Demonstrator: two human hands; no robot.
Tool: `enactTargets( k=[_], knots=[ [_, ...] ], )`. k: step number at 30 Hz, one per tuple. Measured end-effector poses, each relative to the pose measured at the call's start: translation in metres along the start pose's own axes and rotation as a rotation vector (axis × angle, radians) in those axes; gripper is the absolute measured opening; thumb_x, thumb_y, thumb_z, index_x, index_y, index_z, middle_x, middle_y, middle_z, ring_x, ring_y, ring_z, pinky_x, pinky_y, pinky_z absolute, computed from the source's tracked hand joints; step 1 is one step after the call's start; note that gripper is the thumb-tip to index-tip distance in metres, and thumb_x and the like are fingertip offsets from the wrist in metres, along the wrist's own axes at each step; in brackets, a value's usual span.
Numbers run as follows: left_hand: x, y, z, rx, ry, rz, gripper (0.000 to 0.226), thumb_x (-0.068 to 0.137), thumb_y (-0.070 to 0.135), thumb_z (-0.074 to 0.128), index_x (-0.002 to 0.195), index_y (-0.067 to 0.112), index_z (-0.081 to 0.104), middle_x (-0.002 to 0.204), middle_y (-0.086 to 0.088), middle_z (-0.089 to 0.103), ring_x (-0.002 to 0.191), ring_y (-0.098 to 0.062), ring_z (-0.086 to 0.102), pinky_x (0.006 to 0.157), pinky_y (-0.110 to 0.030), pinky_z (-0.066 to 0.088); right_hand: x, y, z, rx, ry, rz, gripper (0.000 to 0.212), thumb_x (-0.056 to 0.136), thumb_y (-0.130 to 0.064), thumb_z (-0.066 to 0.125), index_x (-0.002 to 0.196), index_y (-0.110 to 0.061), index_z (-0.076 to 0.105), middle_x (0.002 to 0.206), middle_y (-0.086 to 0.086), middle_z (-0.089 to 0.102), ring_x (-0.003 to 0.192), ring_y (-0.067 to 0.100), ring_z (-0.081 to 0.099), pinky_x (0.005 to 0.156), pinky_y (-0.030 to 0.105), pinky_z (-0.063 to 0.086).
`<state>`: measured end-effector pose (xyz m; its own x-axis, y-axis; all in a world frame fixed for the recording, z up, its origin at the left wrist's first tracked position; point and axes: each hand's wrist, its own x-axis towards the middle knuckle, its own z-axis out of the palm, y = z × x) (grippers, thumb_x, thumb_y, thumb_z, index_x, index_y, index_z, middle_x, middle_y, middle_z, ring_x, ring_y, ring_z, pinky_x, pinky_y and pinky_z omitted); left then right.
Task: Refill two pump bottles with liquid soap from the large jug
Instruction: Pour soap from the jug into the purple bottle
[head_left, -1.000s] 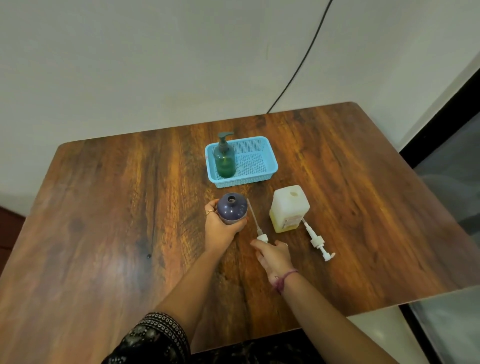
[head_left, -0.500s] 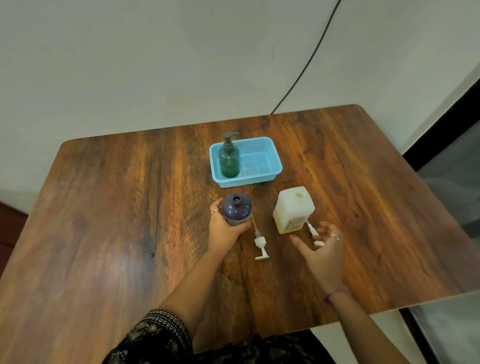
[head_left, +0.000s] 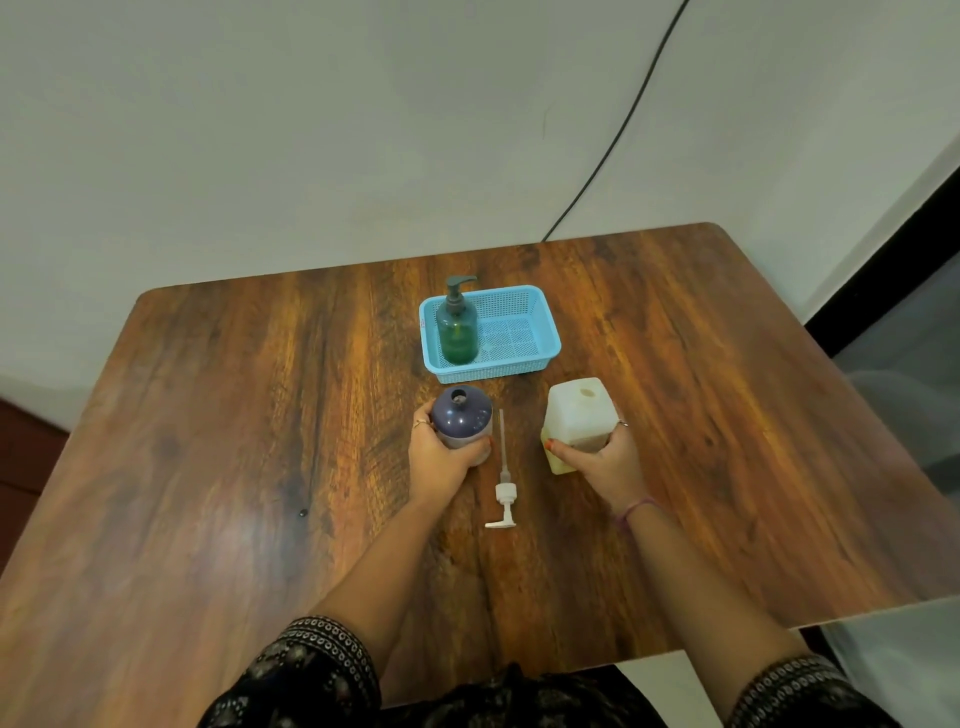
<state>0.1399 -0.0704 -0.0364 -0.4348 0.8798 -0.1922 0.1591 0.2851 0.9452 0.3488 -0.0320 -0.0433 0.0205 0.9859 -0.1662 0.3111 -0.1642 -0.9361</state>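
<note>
Left hand (head_left: 441, 457): grips open purple bottle (head_left: 462, 423) (steady).
Right hand (head_left: 605, 457): holds jug (head_left: 576, 423) low — probably heavy, slippery.

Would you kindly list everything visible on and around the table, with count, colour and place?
jug: 1, pale yellowish white, upright on the table right of centre, cap off
purple bottle: 1, purple, upright left of the jug, neck open
pump: 1, white, lying on the table between the purple bottle and the jug
green bottle: 1, green, pump fitted, standing in the left end of the basket
basket: 1, light blue, behind the purple bottle and jug
table: 1, brown wood grain
cable: 1, black, running down the wall behind the table
left hand: 1, grips the purple bottle
right hand: 1, grips the jug
</note>
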Motion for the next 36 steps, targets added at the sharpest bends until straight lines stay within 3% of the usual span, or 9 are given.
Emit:
enactTargets(
  k=[4, 6, 11, 15, 19, 23, 26, 31, 36],
  knots=[
    [0.002, 0.011, -0.005, -0.017, 0.033, 0.025, 0.083, 0.062, 0.018, 0.090, 0.129, 0.016, 0.042, 0.123, 0.000, 0.057, 0.104, -0.011, 0.059, 0.089, -0.028, 0.052, 0.006, -0.002, 0.002, -0.029, 0.012, -0.005, 0.085, 0.065, -0.023, 0.087, 0.136, -0.017, 0.039, 0.130, 0.004, 0.051, 0.123, 0.019, 0.048, 0.096, 0.037, 0.049],
    [0.006, 0.022, -0.009, -0.024, 0.062, 0.052, 0.082, 0.062, 0.017, 0.090, 0.128, 0.015, 0.041, 0.124, -0.003, 0.057, 0.109, -0.016, 0.059, 0.091, -0.032, 0.053, 0.008, -0.008, 0.000, -0.051, 0.019, -0.024, 0.086, 0.065, -0.024, 0.087, 0.136, -0.016, 0.039, 0.128, 0.004, 0.051, 0.121, 0.018, 0.048, 0.095, 0.034, 0.049],
    [0.018, 0.073, -0.022, -0.038, 0.050, 0.141, 0.078, 0.065, 0.011, 0.088, 0.126, 0.012, 0.038, 0.120, -0.002, 0.054, 0.101, -0.008, 0.060, 0.070, -0.013, 0.053, 0.015, -0.045, -0.008, -0.101, 0.071, -0.100, 0.078, 0.067, -0.027, 0.085, 0.131, -0.014, 0.042, 0.114, -0.002, 0.050, 0.112, 0.015, 0.051, 0.077, 0.012, 0.043],
    [0.021, 0.114, -0.031, -0.029, 0.044, 0.248, 0.076, 0.065, 0.010, 0.087, 0.124, 0.011, 0.039, 0.115, 0.001, 0.056, 0.096, -0.007, 0.063, 0.068, -0.012, 0.055, 0.023, -0.087, -0.017, -0.057, 0.074, -0.205, 0.071, 0.069, -0.020, 0.084, 0.126, -0.016, 0.042, 0.110, -0.004, 0.047, 0.097, 0.009, 0.053, 0.058, -0.001, 0.043],
    [0.020, 0.151, -0.037, -0.025, 0.070, 0.310, 0.075, 0.063, 0.016, 0.089, 0.119, 0.019, 0.039, 0.111, 0.006, 0.056, 0.094, -0.004, 0.062, 0.068, -0.012, 0.055, 0.040, -0.129, -0.027, -0.021, 0.070, -0.297, 0.075, 0.064, -0.015, 0.087, 0.126, -0.014, 0.045, 0.108, -0.003, 0.054, 0.087, 0.001, 0.057, 0.060, 0.009, 0.052],
    [0.019, 0.185, -0.045, -0.016, 0.081, 0.388, 0.074, 0.060, 0.017, 0.091, 0.114, 0.024, 0.041, 0.109, 0.006, 0.057, 0.094, -0.003, 0.062, 0.066, -0.012, 0.054, 0.053, -0.179, -0.037, -0.058, 0.049, -0.419, 0.076, 0.055, -0.020, 0.086, 0.123, -0.019, 0.052, 0.110, 0.007, 0.060, 0.091, 0.013, 0.064, 0.062, 0.032, 0.060],
    [0.016, 0.206, -0.051, 0.008, 0.080, 0.451, 0.074, 0.059, 0.018, 0.091, 0.114, 0.024, 0.042, 0.113, 0.003, 0.057, 0.093, -0.004, 0.062, 0.066, -0.011, 0.053, 0.059, -0.220, -0.045, -0.171, 0.053, -0.555, 0.083, 0.048, -0.035, 0.082, 0.125, -0.025, 0.052, 0.111, 0.006, 0.059, 0.095, 0.019, 0.063, 0.068, 0.025, 0.055],
    [0.017, 0.235, -0.057, 0.030, 0.103, 0.513, 0.078, 0.058, 0.023, 0.091, 0.118, 0.023, 0.041, 0.120, -0.003, 0.054, 0.099, -0.011, 0.060, 0.076, -0.025, 0.058, 0.060, -0.282, -0.060, -0.363, 0.071, -0.696, 0.091, 0.057, -0.017, 0.084, 0.138, -0.025, 0.044, 0.115, 0.001, 0.045, 0.097, 0.014, 0.049, 0.067, 0.002, 0.031],
    [0.021, 0.261, -0.063, 0.020, 0.135, 0.552, 0.078, 0.057, 0.024, 0.091, 0.117, 0.022, 0.042, 0.119, -0.003, 0.054, 0.098, -0.011, 0.060, 0.075, -0.024, 0.056, 0.061, -0.324, -0.065, -0.523, 0.045, -0.805, 0.097, 0.057, -0.018, 0.085, 0.142, -0.025, 0.038, 0.120, 0.001, 0.042, 0.097, 0.015, 0.046, 0.066, 0.007, 0.032]
  ],
)
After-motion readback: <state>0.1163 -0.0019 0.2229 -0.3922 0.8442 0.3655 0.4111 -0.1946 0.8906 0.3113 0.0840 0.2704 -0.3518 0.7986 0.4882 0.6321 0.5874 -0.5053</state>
